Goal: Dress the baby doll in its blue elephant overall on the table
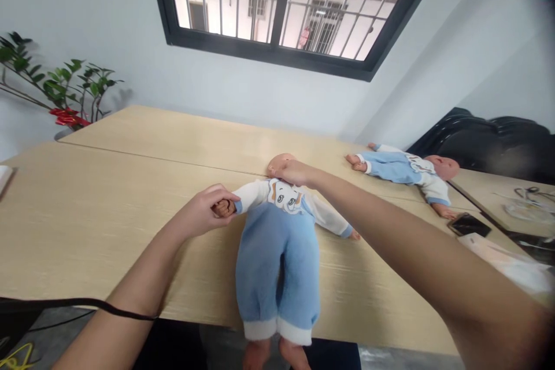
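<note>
A baby doll (277, 254) in a white top and blue trousers lies on its back on the table, its feet past the near edge. My left hand (206, 208) is closed round the doll's hand and cuff, with the white-sleeved arm stretched out to the side. At the doll's chin and collar, my right hand (295, 173) is closed with bent fingers, covering part of its face; the fingertips are partly hidden. The doll's other arm (332, 217) rests on the table beneath my right forearm. A cartoon face decorates the chest.
Another doll (392, 167) in similar clothes lies at the back right. Near it are a black phone (469, 224), a whitish plastic packet (507, 260) and black stacked chairs (489, 141). A potted plant (65, 89) stands at the left, and a black cable (78, 303) crosses by my left forearm.
</note>
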`<action>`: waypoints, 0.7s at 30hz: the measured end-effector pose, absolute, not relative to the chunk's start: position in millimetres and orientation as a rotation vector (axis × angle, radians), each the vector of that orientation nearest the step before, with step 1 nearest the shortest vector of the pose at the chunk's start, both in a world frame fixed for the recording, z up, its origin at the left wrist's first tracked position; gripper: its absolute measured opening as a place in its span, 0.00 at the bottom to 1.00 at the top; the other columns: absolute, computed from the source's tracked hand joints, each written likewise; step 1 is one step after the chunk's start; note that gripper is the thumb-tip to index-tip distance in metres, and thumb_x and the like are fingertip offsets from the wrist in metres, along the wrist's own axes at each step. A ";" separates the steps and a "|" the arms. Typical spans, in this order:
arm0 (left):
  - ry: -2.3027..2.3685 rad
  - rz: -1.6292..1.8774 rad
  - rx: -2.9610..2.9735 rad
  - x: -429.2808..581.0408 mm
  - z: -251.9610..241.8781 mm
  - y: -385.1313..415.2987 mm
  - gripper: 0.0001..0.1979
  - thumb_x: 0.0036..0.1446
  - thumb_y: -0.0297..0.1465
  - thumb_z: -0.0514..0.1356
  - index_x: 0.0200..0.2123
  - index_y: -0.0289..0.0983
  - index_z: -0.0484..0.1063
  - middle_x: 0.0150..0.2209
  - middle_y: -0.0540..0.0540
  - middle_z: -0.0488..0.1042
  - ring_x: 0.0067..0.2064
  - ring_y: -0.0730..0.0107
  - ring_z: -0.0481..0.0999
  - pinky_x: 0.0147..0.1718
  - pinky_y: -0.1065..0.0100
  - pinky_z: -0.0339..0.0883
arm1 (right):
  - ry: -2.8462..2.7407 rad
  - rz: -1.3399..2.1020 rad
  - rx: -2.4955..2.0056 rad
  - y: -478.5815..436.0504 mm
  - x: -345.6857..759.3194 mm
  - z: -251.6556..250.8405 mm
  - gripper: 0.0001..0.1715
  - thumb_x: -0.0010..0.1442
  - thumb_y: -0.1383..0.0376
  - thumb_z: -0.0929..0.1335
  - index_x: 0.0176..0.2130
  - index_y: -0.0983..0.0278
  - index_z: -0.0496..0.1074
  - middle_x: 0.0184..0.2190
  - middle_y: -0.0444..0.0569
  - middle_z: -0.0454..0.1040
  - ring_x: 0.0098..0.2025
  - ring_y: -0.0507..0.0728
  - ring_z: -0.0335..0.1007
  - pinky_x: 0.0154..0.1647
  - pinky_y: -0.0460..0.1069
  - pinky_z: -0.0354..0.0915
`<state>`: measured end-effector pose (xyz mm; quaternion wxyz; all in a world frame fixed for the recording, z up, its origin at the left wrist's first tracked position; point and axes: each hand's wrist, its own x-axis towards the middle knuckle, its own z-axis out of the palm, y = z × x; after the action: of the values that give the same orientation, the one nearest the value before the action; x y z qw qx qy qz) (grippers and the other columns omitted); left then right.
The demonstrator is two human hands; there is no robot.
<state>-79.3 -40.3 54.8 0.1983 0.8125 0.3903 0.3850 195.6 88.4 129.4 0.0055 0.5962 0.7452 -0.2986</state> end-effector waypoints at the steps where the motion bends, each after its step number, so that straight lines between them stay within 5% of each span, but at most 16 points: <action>1: 1.115 1.039 2.259 -80.5 53.2 -40.8 0.15 0.57 0.31 0.66 0.49 0.42 0.76 0.43 0.47 0.75 0.44 0.66 0.76 0.45 0.65 0.71 | 2.424 -0.819 1.815 86.8 195.0 125.8 0.18 0.65 0.58 0.68 0.26 0.65 0.69 0.22 0.45 0.66 0.24 0.51 0.61 0.28 0.47 0.57; 6: 1.254 0.832 2.191 -86.4 43.6 -45.8 0.18 0.57 0.36 0.65 0.50 0.42 0.73 0.48 0.45 0.77 0.48 0.62 0.77 0.48 0.62 0.71 | 2.736 -0.546 1.746 72.0 198.9 114.1 0.21 0.67 0.59 0.64 0.25 0.64 0.69 0.24 0.44 0.69 0.30 0.52 0.62 0.35 0.47 0.57; 10: 1.469 0.561 2.251 -88.1 38.5 -52.0 0.20 0.59 0.41 0.63 0.54 0.43 0.68 0.48 0.46 0.79 0.45 0.59 0.80 0.41 0.63 0.70 | 2.630 -0.908 1.755 45.3 212.0 110.4 0.19 0.68 0.54 0.64 0.35 0.64 0.75 0.24 0.43 0.70 0.28 0.53 0.65 0.31 0.47 0.56; 14: 1.639 0.270 2.384 -84.8 37.1 -55.1 0.20 0.62 0.45 0.59 0.53 0.42 0.65 0.41 0.46 0.81 0.39 0.54 0.82 0.33 0.64 0.63 | 2.688 -1.012 1.984 9.4 245.2 98.2 0.21 0.69 0.52 0.63 0.44 0.64 0.76 0.36 0.48 0.79 0.35 0.55 0.72 0.37 0.48 0.62; 18: 1.654 0.159 2.429 -82.0 36.2 -53.1 0.17 0.65 0.45 0.56 0.51 0.42 0.66 0.37 0.47 0.80 0.37 0.56 0.81 0.30 0.65 0.58 | 2.883 -0.641 2.262 -27.0 313.0 76.4 0.20 0.70 0.54 0.61 0.45 0.63 0.76 0.43 0.53 0.80 0.44 0.60 0.73 0.48 0.52 0.64; 21: 1.660 0.110 2.465 -86.4 38.9 -48.6 0.17 0.64 0.47 0.57 0.48 0.42 0.68 0.37 0.46 0.81 0.36 0.56 0.80 0.30 0.66 0.56 | 2.798 -0.236 2.613 -64.9 362.5 55.1 0.17 0.66 0.54 0.63 0.38 0.63 0.75 0.40 0.56 0.80 0.45 0.64 0.73 0.51 0.58 0.64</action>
<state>-86.4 -48.6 38.9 0.0838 0.8261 0.5561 0.0368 362.5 -64.9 55.1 -0.3403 0.6406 0.6859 -0.0578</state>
